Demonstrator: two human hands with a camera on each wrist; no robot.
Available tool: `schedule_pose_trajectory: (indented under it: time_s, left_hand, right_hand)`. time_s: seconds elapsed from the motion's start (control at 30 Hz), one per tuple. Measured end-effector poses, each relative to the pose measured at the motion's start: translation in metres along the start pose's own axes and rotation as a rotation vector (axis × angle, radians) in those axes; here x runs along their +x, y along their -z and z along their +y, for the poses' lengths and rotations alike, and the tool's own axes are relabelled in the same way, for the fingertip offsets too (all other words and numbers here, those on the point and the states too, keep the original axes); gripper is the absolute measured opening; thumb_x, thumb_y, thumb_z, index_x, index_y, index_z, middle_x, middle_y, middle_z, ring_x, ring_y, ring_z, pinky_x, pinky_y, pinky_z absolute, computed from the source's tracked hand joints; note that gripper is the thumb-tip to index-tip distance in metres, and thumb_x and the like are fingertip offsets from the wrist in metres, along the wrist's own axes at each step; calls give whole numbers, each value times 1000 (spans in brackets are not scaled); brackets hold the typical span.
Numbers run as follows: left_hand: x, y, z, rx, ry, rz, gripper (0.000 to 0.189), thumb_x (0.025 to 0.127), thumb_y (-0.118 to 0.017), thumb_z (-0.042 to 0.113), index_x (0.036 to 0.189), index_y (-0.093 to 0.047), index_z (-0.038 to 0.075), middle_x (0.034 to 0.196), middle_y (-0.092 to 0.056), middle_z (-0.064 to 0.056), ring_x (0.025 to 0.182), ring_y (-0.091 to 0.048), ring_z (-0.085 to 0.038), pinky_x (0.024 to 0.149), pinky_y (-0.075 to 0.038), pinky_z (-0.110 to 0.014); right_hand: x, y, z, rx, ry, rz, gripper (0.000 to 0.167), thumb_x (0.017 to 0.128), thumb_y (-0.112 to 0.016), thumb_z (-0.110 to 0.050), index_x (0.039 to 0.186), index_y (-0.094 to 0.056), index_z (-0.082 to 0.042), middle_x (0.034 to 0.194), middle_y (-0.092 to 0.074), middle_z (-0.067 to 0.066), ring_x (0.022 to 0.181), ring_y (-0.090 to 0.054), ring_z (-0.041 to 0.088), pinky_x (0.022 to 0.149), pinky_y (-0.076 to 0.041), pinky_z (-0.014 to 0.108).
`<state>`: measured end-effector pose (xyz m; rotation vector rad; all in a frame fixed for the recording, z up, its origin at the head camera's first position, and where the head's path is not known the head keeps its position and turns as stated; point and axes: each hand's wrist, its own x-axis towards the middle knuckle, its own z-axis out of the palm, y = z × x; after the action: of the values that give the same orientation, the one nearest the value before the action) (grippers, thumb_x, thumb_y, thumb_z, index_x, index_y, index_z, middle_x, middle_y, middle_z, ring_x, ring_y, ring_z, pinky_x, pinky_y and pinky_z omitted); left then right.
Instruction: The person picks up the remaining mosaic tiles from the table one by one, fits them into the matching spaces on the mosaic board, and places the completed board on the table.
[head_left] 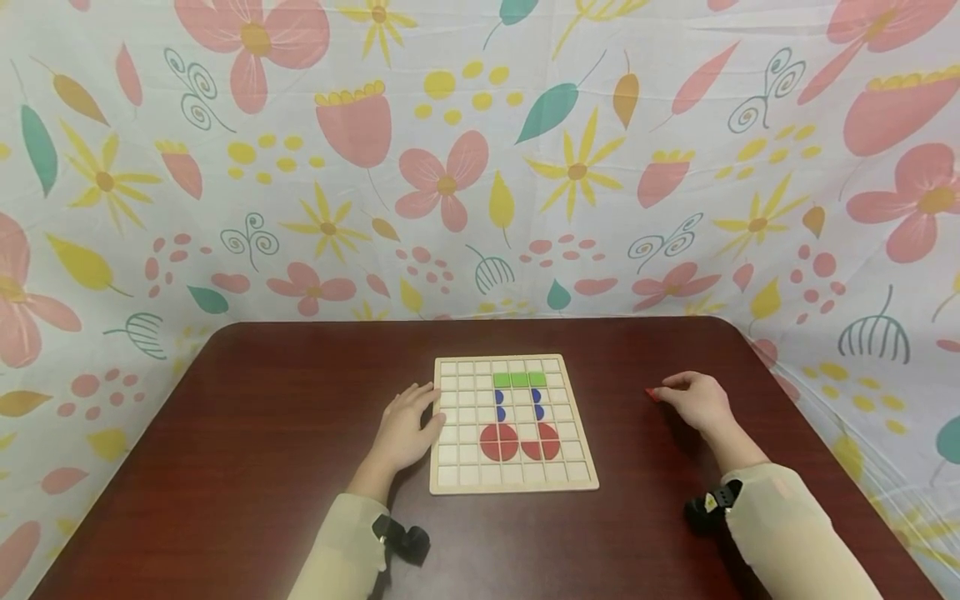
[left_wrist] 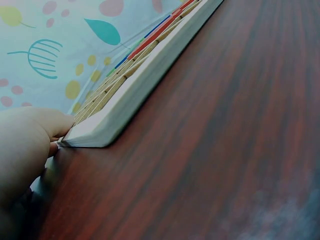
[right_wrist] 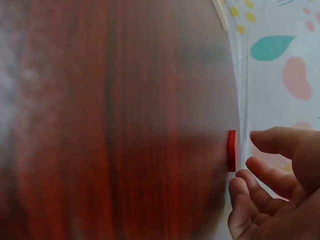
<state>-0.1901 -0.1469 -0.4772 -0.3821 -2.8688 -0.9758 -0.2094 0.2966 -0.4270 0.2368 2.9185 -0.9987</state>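
Note:
A pale wooden grid board (head_left: 468, 484) lies flat on the table. Three green squares (head_left: 519, 380) line its upper part, with several blue half-circles (head_left: 538, 412) below them in two columns. Lower down are red pieces (head_left: 492, 433), forming a full circle on the left and three quarters of one on the right. My left hand (head_left: 405, 429) rests at the board's left edge, fingers relaxed, thumb over the rim. Right of the board, my right hand (head_left: 696, 402) reaches to a small red piece (right_wrist: 232, 151); in the right wrist view its thumb and index fingertips stand apart, just beside that piece.
The dark reddish-brown table (head_left: 225, 450) has rounded far corners. A floral-patterned cloth (head_left: 480, 167) hangs behind it and along its sides. Black wrist-worn devices (head_left: 408, 543) sit on both forearms over light sleeves.

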Motion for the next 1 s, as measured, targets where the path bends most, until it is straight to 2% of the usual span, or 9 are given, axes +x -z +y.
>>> schedule_pose_trajectory:
  time_s: [0.17,0.4,0.63,0.8,1.0]
  left_hand:
    - [-1,0,1,-3,0,-4,45,94,-54,29,134,-54,10,145,-46,-10,140,-32,-33,114,-21,-56]
    - [-2,2,2,-9,7,-14,44,94,-54,29,134,-53,10,145,-45,-10,140,-32,-33,114,-20,-55]
    - [-1,3,3,-9,10,-13,45,94,-54,29,134,-53,10,146,-45,-10,140,-31,-32,115,-19,-55]
    - [-1,2,3,-16,1,-7,45,94,-54,29,134,-53,9,145,-45,-10,140,-31,-33,114,-20,-56]
    - [-2,2,3,-12,3,-7,45,94,-54,29,134,-53,10,145,-45,-10,140,-31,-33,114,-20,-56]
  right_hand:
    - [6,-1,3,-53,9,-45,43,88,-64,-28,114,-61,7,111,-61,28,100,-54,41,78,-48,47]
    - [11,-2,2,-128,9,-40,34,86,-66,-24,103,-66,6,106,-62,27,97,-54,43,78,-47,48]
    - [11,-1,-3,-155,15,-55,30,85,-67,-22,96,-61,6,93,-62,23,83,-56,34,69,-47,42]
    - [10,-1,-4,-132,38,-44,28,85,-66,-17,97,-58,6,84,-63,18,72,-57,24,61,-45,33]
    - [10,-2,-4,5,26,-75,30,88,-63,-14,106,-57,9,78,-68,12,65,-60,13,53,-48,29]
